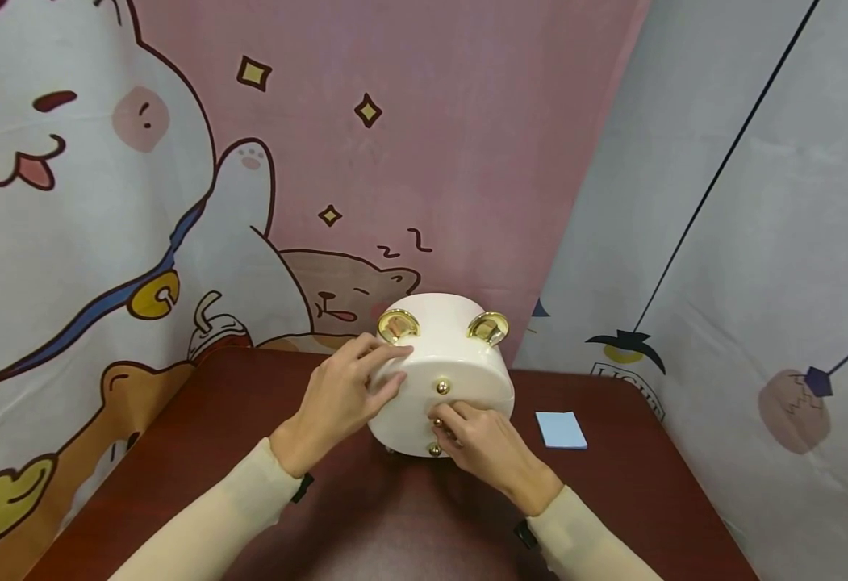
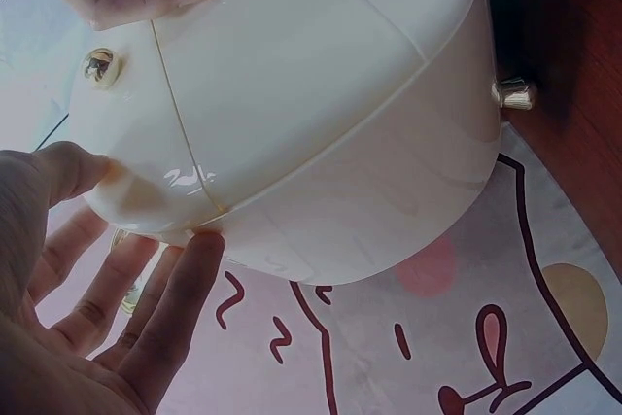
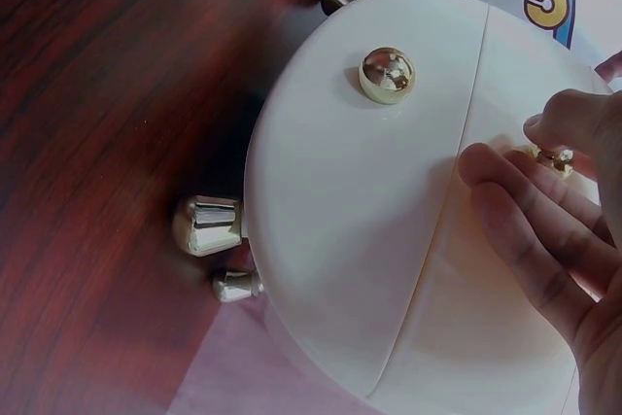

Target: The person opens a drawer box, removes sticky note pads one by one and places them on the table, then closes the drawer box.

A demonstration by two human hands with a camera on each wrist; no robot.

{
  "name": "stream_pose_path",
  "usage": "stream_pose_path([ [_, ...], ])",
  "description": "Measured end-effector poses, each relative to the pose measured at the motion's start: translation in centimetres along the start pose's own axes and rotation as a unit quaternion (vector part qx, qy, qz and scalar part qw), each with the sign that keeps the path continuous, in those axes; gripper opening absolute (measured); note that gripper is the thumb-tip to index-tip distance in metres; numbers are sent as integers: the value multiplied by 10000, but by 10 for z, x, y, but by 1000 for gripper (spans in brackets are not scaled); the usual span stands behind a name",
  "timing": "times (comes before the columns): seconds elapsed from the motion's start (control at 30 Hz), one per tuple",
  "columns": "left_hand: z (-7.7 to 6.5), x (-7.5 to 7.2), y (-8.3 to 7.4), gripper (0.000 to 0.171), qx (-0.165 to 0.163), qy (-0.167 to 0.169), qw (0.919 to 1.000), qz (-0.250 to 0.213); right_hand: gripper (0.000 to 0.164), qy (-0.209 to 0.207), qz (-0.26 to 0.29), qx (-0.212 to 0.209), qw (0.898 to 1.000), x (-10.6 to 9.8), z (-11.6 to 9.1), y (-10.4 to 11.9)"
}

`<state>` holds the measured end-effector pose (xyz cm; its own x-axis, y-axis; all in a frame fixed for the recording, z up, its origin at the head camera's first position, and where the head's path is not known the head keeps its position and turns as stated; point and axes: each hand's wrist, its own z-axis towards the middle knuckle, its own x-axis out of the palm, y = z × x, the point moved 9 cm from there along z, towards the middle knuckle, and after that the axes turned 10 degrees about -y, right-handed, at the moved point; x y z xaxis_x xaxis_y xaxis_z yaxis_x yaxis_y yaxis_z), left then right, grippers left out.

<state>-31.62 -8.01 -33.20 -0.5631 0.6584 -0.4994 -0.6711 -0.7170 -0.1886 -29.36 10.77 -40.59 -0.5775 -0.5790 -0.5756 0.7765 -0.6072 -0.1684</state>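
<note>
A glossy white rounded drawer box [image 1: 441, 363] with two gold ears stands on the table, its front split by seams into three drawers. Down that front run gold knobs, one on each drawer. My right hand [image 1: 485, 448] pinches the middle knob [image 3: 554, 160] between thumb and fingers, the other fingers lying near the front. My left hand [image 1: 344, 395] rests on the box's upper left edge, thumb on the top drawer and fingertips [image 2: 206, 240] over the upper side. In the left wrist view the top knob [image 2: 102, 67] shows beside the left thumb. The drawer fronts look flush.
The box stands on small gold feet [image 3: 209, 225] on a dark red-brown table [image 1: 365, 516]. A pad of light blue sticky notes [image 1: 561, 430] lies to its right. Close behind hangs a printed cartoon curtain [image 1: 467, 161].
</note>
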Motion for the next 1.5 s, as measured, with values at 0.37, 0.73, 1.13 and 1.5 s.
stream_pose_path([
  [0.37,-1,0,0,34,-6,-33,10000,20,37,-58,-66,30,10000,-1,0,2],
  [0.73,-1,-1,1,33,11,-124,9999,33,37,-400,-289,13,9988,-5,-3,3],
  [1.13,-1,0,0,33,12,-97,9999,34,38,-371,-225,41,9990,-6,-1,5],
  [1.5,-1,1,0,33,31,-87,9999,45,39,-257,-151,22,9996,-9,0,10],
])
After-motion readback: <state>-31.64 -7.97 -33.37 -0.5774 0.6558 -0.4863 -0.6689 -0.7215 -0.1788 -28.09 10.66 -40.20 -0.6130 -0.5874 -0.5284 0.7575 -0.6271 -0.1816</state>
